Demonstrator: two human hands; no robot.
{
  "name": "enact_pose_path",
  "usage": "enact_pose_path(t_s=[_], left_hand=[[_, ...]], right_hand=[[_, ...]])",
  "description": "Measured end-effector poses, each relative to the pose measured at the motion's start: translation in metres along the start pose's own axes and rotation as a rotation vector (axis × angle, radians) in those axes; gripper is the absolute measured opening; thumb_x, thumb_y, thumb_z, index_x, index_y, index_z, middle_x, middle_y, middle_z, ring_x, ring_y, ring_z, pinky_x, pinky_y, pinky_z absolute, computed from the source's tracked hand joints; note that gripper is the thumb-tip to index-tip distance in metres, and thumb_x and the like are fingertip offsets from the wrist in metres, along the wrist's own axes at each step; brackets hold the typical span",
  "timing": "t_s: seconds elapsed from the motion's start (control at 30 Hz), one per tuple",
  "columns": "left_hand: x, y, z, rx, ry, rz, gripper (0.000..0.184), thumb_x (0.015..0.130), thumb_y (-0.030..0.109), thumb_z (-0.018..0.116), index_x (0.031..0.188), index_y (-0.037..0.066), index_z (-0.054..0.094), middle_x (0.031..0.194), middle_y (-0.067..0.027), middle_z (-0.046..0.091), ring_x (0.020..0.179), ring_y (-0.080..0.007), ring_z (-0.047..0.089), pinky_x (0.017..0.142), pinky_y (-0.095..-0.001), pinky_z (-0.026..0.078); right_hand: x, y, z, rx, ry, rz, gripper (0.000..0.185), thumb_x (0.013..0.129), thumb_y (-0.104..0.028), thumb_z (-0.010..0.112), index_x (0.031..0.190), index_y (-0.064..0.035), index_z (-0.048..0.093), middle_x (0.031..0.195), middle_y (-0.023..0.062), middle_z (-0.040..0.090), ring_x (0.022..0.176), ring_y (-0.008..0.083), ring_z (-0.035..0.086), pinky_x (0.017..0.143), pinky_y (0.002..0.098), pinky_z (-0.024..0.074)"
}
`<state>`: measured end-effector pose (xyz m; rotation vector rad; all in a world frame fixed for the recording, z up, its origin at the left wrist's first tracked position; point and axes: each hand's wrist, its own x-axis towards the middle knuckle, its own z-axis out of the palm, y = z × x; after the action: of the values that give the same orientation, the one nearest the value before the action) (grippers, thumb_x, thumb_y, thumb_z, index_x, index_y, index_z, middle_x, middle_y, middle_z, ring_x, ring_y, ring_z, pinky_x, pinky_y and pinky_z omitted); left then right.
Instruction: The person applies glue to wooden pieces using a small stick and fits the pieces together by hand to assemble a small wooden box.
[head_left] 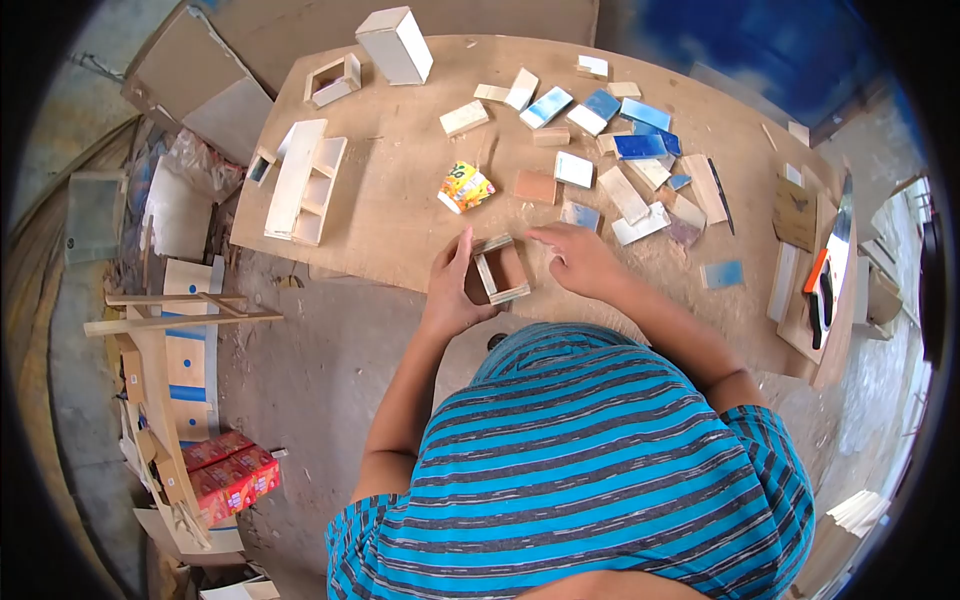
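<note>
A small open wooden frame [486, 272] sits at the front edge of the table. My left hand [455, 285] is wrapped round its left side, thumb and fingers apart around the wood. To the right of the frame is my right hand [580, 260], index finger stretched toward the frame's upper right corner and the other fingers curled; whether it holds anything small is hidden. Just beyond the frame stands a yellow patterned cup [465, 187]. Wooden blocks, some painted blue or white, lie beyond my right hand, among them a brown block [536, 187] and a white-topped block [574, 169].
A divided wooden box [322, 190], a tall white block [396, 47] and a small open box [333, 80] stand on the table's left side. A handsaw [820, 285] with an orange and black handle lies at the right. Red packages [232, 475] are on the lower left.
</note>
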<state>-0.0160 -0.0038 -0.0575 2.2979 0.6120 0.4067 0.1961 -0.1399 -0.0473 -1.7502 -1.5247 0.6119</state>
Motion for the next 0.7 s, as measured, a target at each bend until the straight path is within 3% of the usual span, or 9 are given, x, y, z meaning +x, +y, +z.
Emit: enact_pose_path(t_s=[0.2, 0.3, 0.33, 0.43, 0.47, 0.5, 0.57, 0.6, 0.7], left_hand=[[0.001, -0.009, 0.0, 0.053, 0.052, 0.039, 0.117, 0.053, 0.019, 0.088, 0.151, 0.003, 0.026, 0.142, -0.0205, 0.048, 0.141, -0.0441, 0.029, 0.114, -0.0474, 0.029], [-0.011, -0.021, -0.003, 0.133, 0.28, -0.095, 0.109, 0.055, 0.017, 0.087, 0.148, 0.003, 0.032, 0.143, -0.0209, 0.046, 0.14, -0.0453, 0.028, 0.115, -0.0469, 0.029], [-0.016, -0.023, -0.004, 0.198, 0.381, -0.152, 0.09, 0.065, 0.013, 0.083, 0.144, 0.002, 0.04, 0.143, -0.0194, 0.047, 0.137, -0.0383, 0.037, 0.113, -0.0433, 0.032], [-0.032, -0.035, 0.0, -0.035, 0.618, -0.289, 0.074, 0.072, 0.014, 0.079, 0.137, 0.0, 0.049, 0.131, -0.0203, 0.056, 0.125, -0.038, 0.049, 0.106, -0.0444, 0.039], [-0.037, -0.037, 0.001, 0.038, 0.648, -0.241, 0.053, 0.083, 0.012, 0.071, 0.132, -0.001, 0.055, 0.116, -0.0163, 0.065, 0.108, -0.0276, 0.061, 0.096, -0.0377, 0.046], [-0.042, -0.037, 0.003, -0.13, 0.617, -0.294, 0.049, 0.085, 0.012, 0.069, 0.13, -0.001, 0.056, 0.113, -0.0145, 0.065, 0.105, -0.024, 0.061, 0.094, -0.0351, 0.047], [-0.052, -0.034, 0.013, -0.467, 0.547, -0.389, 0.041, 0.09, 0.012, 0.066, 0.128, -0.001, 0.059, 0.108, -0.0108, 0.067, 0.099, -0.0168, 0.062, 0.089, -0.0299, 0.048], [-0.053, -0.022, 0.012, -0.51, 0.498, -0.422, 0.036, 0.095, 0.012, 0.06, 0.129, 0.0, 0.06, 0.109, -0.0062, 0.066, 0.095, -0.0091, 0.058, 0.085, -0.0244, 0.047], [-0.05, -0.011, 0.026, -0.816, 0.443, -0.442, 0.038, 0.094, 0.013, 0.061, 0.131, 0.003, 0.059, 0.114, -0.0062, 0.065, 0.097, -0.0094, 0.057, 0.086, -0.0252, 0.046]], right_hand=[[0.027, 0.003, 0.009, 0.006, 0.026, -0.143, 0.06, 0.068, 0.002, 0.051, 0.127, -0.003, 0.056, 0.123, 0.023, 0.06, 0.113, 0.0405, 0.056, 0.098, 0.0454, 0.0467], [0.036, 0.001, 0.01, -0.022, -0.052, -0.07, 0.06, 0.07, 0.002, 0.052, 0.13, -0.0041, 0.055, 0.121, 0.0238, 0.061, 0.11, 0.0385, 0.06, 0.094, 0.0433, 0.0497], [0.036, 0.001, 0.011, 0.079, -0.058, -0.02, 0.059, 0.071, 0.001, 0.052, 0.13, -0.0044, 0.056, 0.118, 0.0237, 0.062, 0.106, 0.0374, 0.062, 0.092, 0.0423, 0.0507], [0.036, 0.001, 0.015, 0.261, -0.079, 0.102, 0.053, 0.076, -0.001, 0.052, 0.129, -0.0046, 0.058, 0.11, 0.0216, 0.066, 0.097, 0.0308, 0.067, 0.084, 0.0379, 0.0527], [0.036, 0.002, 0.016, 0.241, -0.082, 0.122, 0.05, 0.079, -0.003, 0.053, 0.129, -0.0041, 0.059, 0.108, 0.0197, 0.068, 0.095, 0.0263, 0.068, 0.082, 0.0353, 0.0524], [0.036, 0.003, 0.017, 0.222, -0.084, 0.142, 0.046, 0.082, -0.004, 0.054, 0.128, -0.0036, 0.06, 0.107, 0.0177, 0.069, 0.093, 0.0219, 0.069, 0.08, 0.0328, 0.0522], [0.04, 0.005, 0.019, 0.205, -0.064, 0.188, 0.037, 0.087, -0.01, 0.055, 0.123, -0.0029, 0.063, 0.103, 0.0181, 0.07, 0.092, 0.0222, 0.069, 0.079, 0.0325, 0.0517], [0.042, 0.005, 0.019, 0.196, -0.051, 0.213, 0.034, 0.09, -0.012, 0.055, 0.121, -0.0025, 0.064, 0.1, 0.0182, 0.071, 0.091, 0.0223, 0.069, 0.078, 0.0324, 0.0515], [0.055, 0.014, 0.022, 0.193, -0.068, 0.211, 0.031, 0.097, -0.023, 0.055, 0.119, -0.0041, 0.066, 0.102, 0.0188, 0.071, 0.09, 0.0213, 0.068, 0.077, 0.0317, 0.0514]])
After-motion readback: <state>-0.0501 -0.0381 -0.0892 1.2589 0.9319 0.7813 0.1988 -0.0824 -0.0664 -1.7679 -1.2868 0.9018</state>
